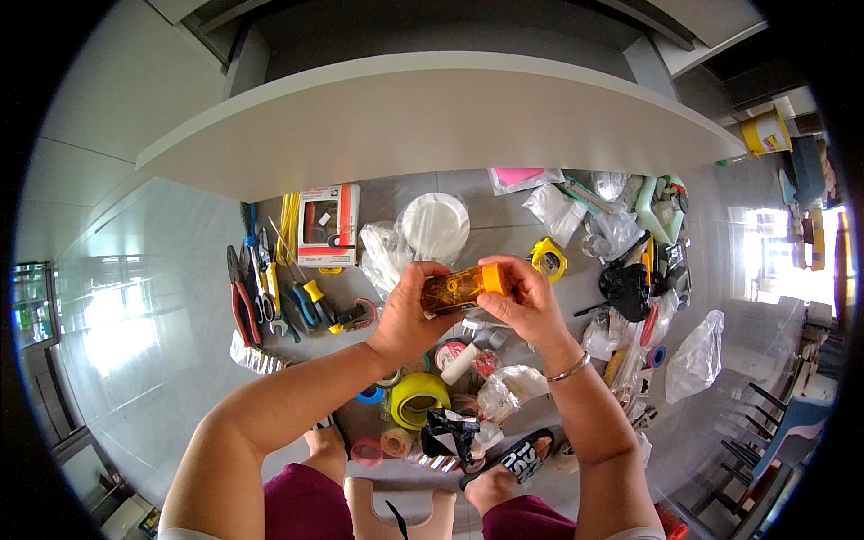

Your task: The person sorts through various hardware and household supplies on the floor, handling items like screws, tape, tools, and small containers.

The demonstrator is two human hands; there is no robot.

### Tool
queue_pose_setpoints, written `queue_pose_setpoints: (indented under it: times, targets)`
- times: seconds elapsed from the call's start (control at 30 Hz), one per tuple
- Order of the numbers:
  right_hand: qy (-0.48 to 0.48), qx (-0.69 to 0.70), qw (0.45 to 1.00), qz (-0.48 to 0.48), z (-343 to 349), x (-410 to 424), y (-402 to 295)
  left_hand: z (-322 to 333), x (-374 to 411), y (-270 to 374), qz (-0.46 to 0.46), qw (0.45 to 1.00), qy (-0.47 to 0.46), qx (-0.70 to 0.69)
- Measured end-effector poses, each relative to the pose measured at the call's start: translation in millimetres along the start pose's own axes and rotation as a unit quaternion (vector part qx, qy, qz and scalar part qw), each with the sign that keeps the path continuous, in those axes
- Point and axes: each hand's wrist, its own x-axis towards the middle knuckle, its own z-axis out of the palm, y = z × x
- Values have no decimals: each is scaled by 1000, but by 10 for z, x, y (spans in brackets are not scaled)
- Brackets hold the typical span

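Observation:
Between my two hands is an amber see-through bottle (451, 291) with an orange cap (493, 279), held sideways above the floor. My left hand (409, 307) grips the bottle's body. The fingers of my right hand (523, 297) are around the cap, which sits at the bottle's end. Small things show dimly through the amber wall, too unclear to name. Beyond the bottle lie a plastic-wrapped stack of white discs (435, 226) and a yellow tape measure (547, 260). Below my hands are a white tube (461, 364) and a roll of yellow tape (418, 399).
An open drawer (439, 121) juts out above the floor. Pliers (243, 304), screwdrivers (320, 307) and a boxed tool (329, 226) lie at left. At right are a pale green tray (661, 209), a black plastic bag (626, 290) and a clear bag (695, 358). A stool (398, 509) stands between my legs.

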Motion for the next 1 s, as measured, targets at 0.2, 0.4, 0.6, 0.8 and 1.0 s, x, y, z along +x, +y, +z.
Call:
queue_pose_setpoints:
  times: [0.2,0.4,0.6,0.8,1.0]
  targets:
    - [-7,47,999,0,20,17,-4,23,-8,8,26,998,34,54]
    - [0,94,995,-33,43,-2,-31,64,-12,-9,-84,987,16,-134]
    - [-21,76,997,-19,-27,-48,35,7,-24,18,-119,958,-34,-260]
    - [36,403,912,75,-67,-24,79,-59,-24,-26,-224,918,-6,-327]
    - [52,445,889,98,-5,-14,-48,-111,-68,-117,-245,902,-16,-354]
